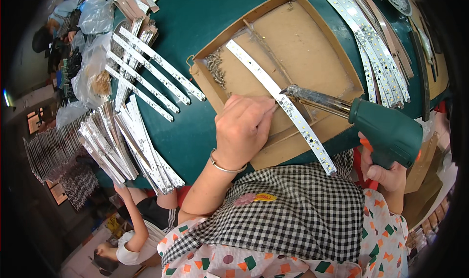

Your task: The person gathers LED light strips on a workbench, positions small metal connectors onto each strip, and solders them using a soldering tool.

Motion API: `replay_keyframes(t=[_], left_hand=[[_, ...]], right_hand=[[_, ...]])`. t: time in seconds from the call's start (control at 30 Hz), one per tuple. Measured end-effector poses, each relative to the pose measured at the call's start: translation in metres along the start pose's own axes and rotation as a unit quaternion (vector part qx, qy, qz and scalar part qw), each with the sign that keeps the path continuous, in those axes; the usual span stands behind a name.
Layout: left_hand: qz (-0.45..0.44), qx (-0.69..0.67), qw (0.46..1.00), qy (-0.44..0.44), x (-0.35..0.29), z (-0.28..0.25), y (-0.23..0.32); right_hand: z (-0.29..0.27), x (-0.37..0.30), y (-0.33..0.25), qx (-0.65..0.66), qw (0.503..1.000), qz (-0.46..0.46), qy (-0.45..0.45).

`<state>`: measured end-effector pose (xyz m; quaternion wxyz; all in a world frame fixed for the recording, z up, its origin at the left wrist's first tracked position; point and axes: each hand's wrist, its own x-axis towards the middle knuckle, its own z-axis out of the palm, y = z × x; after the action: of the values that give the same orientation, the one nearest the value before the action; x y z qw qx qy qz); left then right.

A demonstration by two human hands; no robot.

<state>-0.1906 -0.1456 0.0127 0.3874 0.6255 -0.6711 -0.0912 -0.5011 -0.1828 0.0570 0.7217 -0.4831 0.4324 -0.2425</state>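
A long white LED light strip (304, 129) lies slantwise across a shallow cardboard box (320, 48), its near end reaching past the box toward my apron. My left hand (244, 126) is closed, with thumb and fingertips pinched at the strip's left edge near its middle. Whether a small part is also between those fingers is hidden. In my right hand (386, 173) is a green soldering gun (386, 131), gripped by its handle. The gun's dark metal tip reaches left over the strip and meets it, or nearly so, close to my left fingertips.
Small metal parts (215, 68) are heaped in the box's left corner. Several LED strips (151, 65) lie fanned out on the green table (195, 14), with stacks (141, 144) nearer left and more strips (373, 48) at right. Another person (139, 234) is at lower left.
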Motion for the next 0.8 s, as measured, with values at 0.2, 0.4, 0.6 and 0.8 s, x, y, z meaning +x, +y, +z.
replay_keyframes(t=[0.2,0.4,0.6,0.8], left_hand=[[0.007,-0.008,1.0,0.008,-0.001,0.002,-0.001],[0.024,0.001,1.0,0.009,-0.002,0.003,-0.003],[0.021,0.005,1.0,0.01,0.0,0.004,-0.001],[0.028,0.009,1.0,0.01,0.0,0.005,-0.002]], right_hand=[[0.003,0.003,-0.003,-0.025,0.999,0.038,-0.001],[0.008,0.007,-0.009,-0.024,0.999,0.043,0.001],[0.006,0.006,-0.007,-0.014,0.998,0.057,0.002],[0.005,0.009,-0.013,-0.058,0.996,0.065,0.0]])
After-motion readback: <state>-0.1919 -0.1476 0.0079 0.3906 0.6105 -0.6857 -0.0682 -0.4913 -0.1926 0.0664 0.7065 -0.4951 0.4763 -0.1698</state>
